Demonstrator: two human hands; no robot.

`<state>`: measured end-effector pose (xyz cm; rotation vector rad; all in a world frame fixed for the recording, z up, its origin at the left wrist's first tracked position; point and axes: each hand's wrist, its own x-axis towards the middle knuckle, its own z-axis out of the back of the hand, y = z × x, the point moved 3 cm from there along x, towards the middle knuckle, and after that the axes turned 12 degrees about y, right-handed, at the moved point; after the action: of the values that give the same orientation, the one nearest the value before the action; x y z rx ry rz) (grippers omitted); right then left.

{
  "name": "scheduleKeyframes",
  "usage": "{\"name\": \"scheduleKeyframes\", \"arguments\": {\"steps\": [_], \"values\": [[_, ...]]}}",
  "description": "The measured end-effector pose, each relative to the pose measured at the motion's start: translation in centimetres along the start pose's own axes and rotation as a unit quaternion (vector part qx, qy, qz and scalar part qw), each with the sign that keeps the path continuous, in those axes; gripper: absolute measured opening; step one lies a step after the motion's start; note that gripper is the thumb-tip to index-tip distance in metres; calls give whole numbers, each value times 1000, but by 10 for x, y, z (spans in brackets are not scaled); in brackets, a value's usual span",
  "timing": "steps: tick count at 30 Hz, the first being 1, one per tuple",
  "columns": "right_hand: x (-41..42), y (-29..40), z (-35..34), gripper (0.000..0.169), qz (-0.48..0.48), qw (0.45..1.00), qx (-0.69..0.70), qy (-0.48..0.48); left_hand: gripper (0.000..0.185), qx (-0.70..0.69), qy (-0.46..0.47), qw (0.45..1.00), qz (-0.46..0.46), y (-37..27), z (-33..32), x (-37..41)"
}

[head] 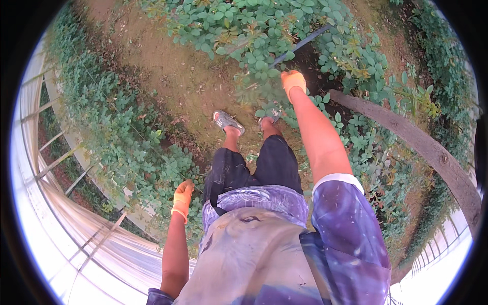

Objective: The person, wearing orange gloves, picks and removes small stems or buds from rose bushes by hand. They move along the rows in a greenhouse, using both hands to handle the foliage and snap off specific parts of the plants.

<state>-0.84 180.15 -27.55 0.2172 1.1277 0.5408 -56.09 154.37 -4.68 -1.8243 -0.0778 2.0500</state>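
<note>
My right hand (294,83), in an orange work glove, is curled at the edge of the leafy green bushes (263,42) before me. Whether its fingers hold a stem or anything else is hidden. A blue-grey bar (302,45) slants through the leaves just beyond it, apart from the glove as far as I can see. Low at my left side, my left hand (183,198) wears a matching glove. Its fingers are bent beside the left row of bushes (126,126), and their grip cannot be made out.
A thick wooden post (415,131) leans across the right side, close to my right arm. Bare soil (179,72) runs between the rows, where my feet stand in grey clogs (228,121). A thin wire (133,127) crosses the left bushes. Plastic sheeting (103,244) on a frame borders the left.
</note>
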Motion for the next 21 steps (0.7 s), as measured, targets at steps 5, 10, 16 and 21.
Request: {"name": "scheduleKeyframes", "arguments": {"steps": [5,10,16,21], "values": [[-52,41,33,33,251,953,-128,-113,36,-82,-27,996,-35,22,-14,-10],[-95,81,4,39,133,807,-518,251,33,-91,-37,995,-29,43,-29,-9],[-99,68,-53,30,121,694,-678,210,32,-136,-52,989,-21,64,-38,-20],[-110,74,-78,24,61,645,-724,236,31,-153,-91,984,-5,96,-29,-57]]}}
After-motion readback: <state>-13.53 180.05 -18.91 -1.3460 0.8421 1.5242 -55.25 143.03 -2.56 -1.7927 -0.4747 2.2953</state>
